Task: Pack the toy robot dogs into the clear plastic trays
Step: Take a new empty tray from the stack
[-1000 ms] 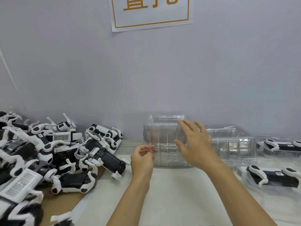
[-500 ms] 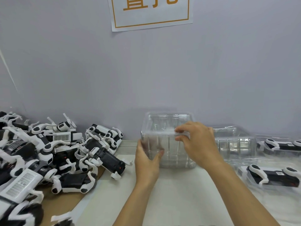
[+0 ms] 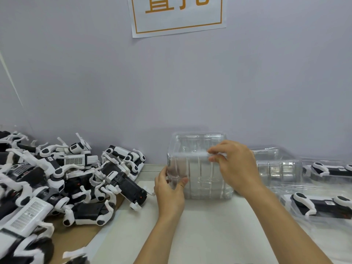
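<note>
Fingers (image 3: pixel 214 149) of both hands blurred behind clear plastic tray (image 3: pixel 200 180) glare.

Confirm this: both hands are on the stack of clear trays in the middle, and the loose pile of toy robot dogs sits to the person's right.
Wrong side. The head view shows the loose pile of toy robot dogs on the person's left. The rest holds: the left hand and right hand both grip the stack of clear trays in the middle.

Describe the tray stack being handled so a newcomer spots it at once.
Below the orange-lettered wall sign, find the stack of clear trays against the wall. It stands between the toy dog pile and lower trays, and it alone is held by both hands.
</note>
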`<state>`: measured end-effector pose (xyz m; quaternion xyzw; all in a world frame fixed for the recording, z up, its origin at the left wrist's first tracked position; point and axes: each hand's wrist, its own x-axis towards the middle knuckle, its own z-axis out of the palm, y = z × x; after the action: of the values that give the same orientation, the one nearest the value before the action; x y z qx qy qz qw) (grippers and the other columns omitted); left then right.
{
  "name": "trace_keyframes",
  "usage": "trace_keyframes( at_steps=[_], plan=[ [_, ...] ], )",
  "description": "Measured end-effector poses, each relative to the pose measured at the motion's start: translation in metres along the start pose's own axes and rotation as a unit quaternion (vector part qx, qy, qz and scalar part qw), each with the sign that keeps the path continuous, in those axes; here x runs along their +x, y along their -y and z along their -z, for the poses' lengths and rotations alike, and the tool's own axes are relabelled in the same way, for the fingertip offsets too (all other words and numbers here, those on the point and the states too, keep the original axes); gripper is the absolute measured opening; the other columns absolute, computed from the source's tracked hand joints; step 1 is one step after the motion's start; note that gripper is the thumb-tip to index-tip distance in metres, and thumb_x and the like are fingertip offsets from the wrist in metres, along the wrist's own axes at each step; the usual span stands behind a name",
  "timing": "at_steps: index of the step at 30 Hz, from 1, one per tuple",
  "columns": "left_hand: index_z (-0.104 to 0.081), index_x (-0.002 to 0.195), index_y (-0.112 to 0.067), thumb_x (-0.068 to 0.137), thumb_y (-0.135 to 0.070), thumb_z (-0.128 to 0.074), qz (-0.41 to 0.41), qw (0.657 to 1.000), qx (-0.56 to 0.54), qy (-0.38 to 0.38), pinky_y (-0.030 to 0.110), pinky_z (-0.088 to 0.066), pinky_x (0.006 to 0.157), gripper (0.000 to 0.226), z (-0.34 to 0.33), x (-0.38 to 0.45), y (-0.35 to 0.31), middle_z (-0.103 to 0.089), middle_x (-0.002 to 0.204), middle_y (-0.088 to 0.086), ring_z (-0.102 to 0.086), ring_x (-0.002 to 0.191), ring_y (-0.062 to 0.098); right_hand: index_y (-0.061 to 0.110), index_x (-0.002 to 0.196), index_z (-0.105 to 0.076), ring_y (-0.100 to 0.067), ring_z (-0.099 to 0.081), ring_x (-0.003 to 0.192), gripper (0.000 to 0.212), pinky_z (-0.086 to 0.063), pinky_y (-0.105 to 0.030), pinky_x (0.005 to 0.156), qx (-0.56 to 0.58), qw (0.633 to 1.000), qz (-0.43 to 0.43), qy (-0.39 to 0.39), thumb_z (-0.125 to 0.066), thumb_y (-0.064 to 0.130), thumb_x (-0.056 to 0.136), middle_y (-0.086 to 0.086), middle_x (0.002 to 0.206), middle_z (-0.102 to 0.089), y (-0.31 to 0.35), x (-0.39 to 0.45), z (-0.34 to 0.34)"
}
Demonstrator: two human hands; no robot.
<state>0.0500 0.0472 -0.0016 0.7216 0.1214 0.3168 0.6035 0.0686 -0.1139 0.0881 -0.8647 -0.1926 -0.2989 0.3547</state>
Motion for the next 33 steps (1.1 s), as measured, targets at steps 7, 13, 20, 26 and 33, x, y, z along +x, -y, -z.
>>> trace_keyframes(
  at_steps=[7, 13, 20, 26, 33],
  plan=[
    [-0.048, 0.115, -0.043, 0.085, -0.012, -0.078, 0.044, 0.996, -0.080, 0.020, 0.022, -0.040, 0.091, 0.052, 0.001, 0.000, 0.001, -0.051, 0.128, -0.009, -0.049, 0.118, 0.012, 0.022, 0.091, -0.080, -0.014, -0.064, 0.090, 0.018, -0.048, -0.048, 0.089, 0.014, 1.000, 0.003, -0.010, -0.071, 0.006, 0.088, 0.016, 0.086, -0.067, 0.000, 0.000, -0.001],
    [-0.034, 0.149, -0.039, 0.089, -0.006, -0.073, 0.073, 0.985, -0.142, 0.068, 0.026, -0.044, 0.101, 0.079, 0.005, -0.002, -0.004, -0.048, 0.139, -0.008, -0.053, 0.127, 0.016, 0.026, 0.098, -0.077, -0.017, -0.062, 0.099, 0.015, -0.041, -0.045, 0.095, -0.008, 1.000, 0.006, 0.002, -0.069, 0.015, 0.091, 0.011, 0.095, -0.068, -0.001, 0.001, -0.001],
    [-0.046, 0.128, -0.041, 0.086, 0.004, -0.071, 0.061, 0.984, -0.158, 0.060, 0.011, -0.051, 0.068, 0.066, 0.006, -0.004, -0.004, -0.063, 0.120, -0.006, -0.065, 0.097, 0.004, 0.040, 0.110, -0.059, -0.011, -0.053, 0.108, 0.031, -0.013, -0.049, 0.101, -0.174, 0.983, 0.032, 0.049, -0.060, 0.060, 0.087, 0.017, 0.107, -0.052, 0.022, -0.016, -0.023],
    [-0.044, 0.133, -0.036, 0.089, 0.003, -0.065, 0.060, 0.979, -0.178, 0.076, 0.019, -0.051, 0.074, 0.063, 0.005, -0.006, -0.004, -0.065, 0.122, 0.003, -0.064, 0.096, 0.009, 0.035, 0.099, -0.072, -0.012, -0.063, 0.100, 0.012, -0.020, -0.040, 0.094, -0.117, 0.991, 0.067, 0.004, -0.070, 0.038, 0.088, 0.016, 0.099, -0.069, 0.019, -0.017, -0.027],
    [-0.046, 0.113, -0.050, 0.087, 0.003, -0.069, 0.052, 0.984, -0.160, 0.062, 0.014, -0.049, 0.070, 0.063, 0.004, -0.007, 0.000, -0.063, 0.114, -0.012, -0.065, 0.093, 0.000, 0.031, 0.087, -0.075, -0.012, -0.058, 0.093, 0.018, -0.015, -0.033, 0.076, -0.064, 0.996, 0.059, 0.005, -0.070, 0.014, 0.087, 0.016, 0.086, -0.069, 0.019, -0.013, -0.024]
  ],
)
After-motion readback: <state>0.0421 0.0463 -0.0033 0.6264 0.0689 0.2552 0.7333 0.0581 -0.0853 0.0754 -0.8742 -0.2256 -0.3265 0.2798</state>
